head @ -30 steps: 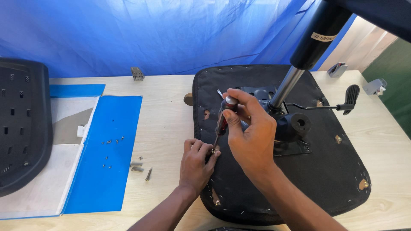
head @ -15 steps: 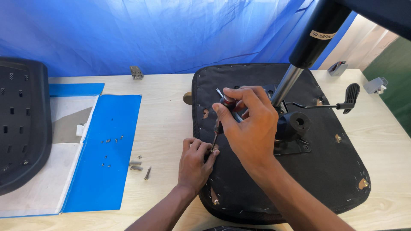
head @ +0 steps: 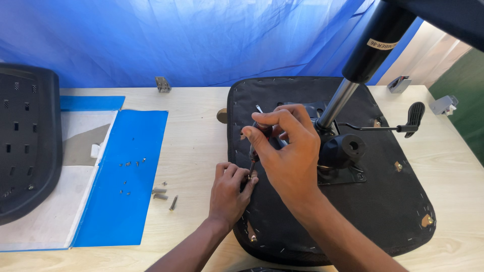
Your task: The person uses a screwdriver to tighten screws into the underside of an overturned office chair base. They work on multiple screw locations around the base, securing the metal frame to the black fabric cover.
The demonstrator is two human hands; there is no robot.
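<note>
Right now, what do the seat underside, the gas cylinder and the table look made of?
Seat underside: black fabric, matte, stapled along its edge. Gas cylinder: shiny bare metal rod below a black sleeve, probably steel. Table: pale wood or wood-look laminate, with visible grain; which one is unclear.
</note>
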